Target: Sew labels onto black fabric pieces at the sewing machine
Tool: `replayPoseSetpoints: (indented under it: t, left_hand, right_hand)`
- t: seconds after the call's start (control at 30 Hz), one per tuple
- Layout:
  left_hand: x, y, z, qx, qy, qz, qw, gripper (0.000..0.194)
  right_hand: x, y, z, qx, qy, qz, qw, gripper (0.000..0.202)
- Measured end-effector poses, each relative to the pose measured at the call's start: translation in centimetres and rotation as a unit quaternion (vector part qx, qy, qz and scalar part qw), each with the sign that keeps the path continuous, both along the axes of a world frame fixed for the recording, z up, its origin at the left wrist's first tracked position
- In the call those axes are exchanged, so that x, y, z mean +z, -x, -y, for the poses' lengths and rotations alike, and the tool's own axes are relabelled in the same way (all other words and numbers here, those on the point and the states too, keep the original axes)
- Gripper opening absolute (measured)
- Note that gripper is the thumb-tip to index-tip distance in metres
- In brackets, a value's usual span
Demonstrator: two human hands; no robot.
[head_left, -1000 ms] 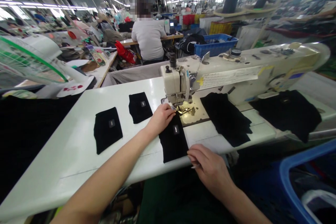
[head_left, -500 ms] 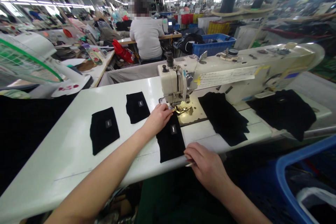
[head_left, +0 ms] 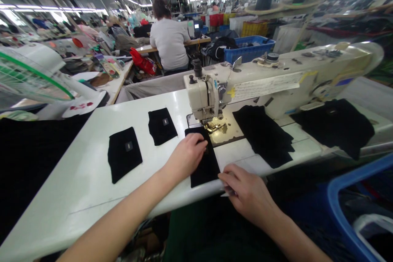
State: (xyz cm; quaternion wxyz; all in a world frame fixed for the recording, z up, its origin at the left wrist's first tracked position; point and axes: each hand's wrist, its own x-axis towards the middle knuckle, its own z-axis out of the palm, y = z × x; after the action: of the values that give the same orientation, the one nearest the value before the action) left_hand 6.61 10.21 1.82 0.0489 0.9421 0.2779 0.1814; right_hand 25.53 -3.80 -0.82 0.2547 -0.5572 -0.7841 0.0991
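A black fabric piece [head_left: 205, 172] lies on the white sewing table, its far edge close to the presser foot [head_left: 211, 127] of the sewing machine [head_left: 201, 94]. Over its upper part rests my left hand [head_left: 188, 153], fingers curled and pressed together; what they pinch is hidden, and they cover the spot of the small label. My right hand [head_left: 242, 184] pinches the piece's near right corner at the table edge. A thin pale pointed item [head_left: 227, 193] shows under those fingers, too blurred to name. Two labelled black pieces [head_left: 125, 159] [head_left: 161, 131] lie flat to the left.
Right of the needle lies a stack of black pieces [head_left: 264, 135], with another black pile [head_left: 340, 127] farther right. A blue basket [head_left: 333, 196] stands near my right arm. A fan [head_left: 33, 73] is at left; a person in a white top [head_left: 168, 43] sits ahead.
My left hand has moved back from the presser foot toward me, onto the fabric, now covering the label. My right hand stays at the corner. The view has shifted slightly.
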Motion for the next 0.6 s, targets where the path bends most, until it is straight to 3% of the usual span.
replayPoseSetpoints:
  t: [0.1, 0.2, 0.33, 0.6]
  left_hand:
    - [0.7, 0.9, 4.8, -0.100, 0.063, -0.017, 0.993, 0.021]
    - [0.2, 1.7, 7.2, -0.120, 0.045, -0.023, 0.991, 0.030]
    - [-0.5, 2.2, 7.0, -0.126, 0.022, -0.017, 0.992, 0.032]
    - [0.3, 1.6, 5.4, -0.125, 0.035, -0.026, 0.991, 0.025]
  right_hand:
    - [-0.3, -0.4, 0.3, 0.017, -0.008, 0.007, 1.000, 0.043]
    - [-0.6, -0.6, 0.4, 0.028, -0.012, 0.007, 1.000, 0.047]
    - [-0.8, -0.7, 0.0, 0.027, -0.013, 0.008, 1.000, 0.043]
    - [-0.4, -0.5, -1.8, 0.007, -0.002, 0.022, 1.000, 0.036]
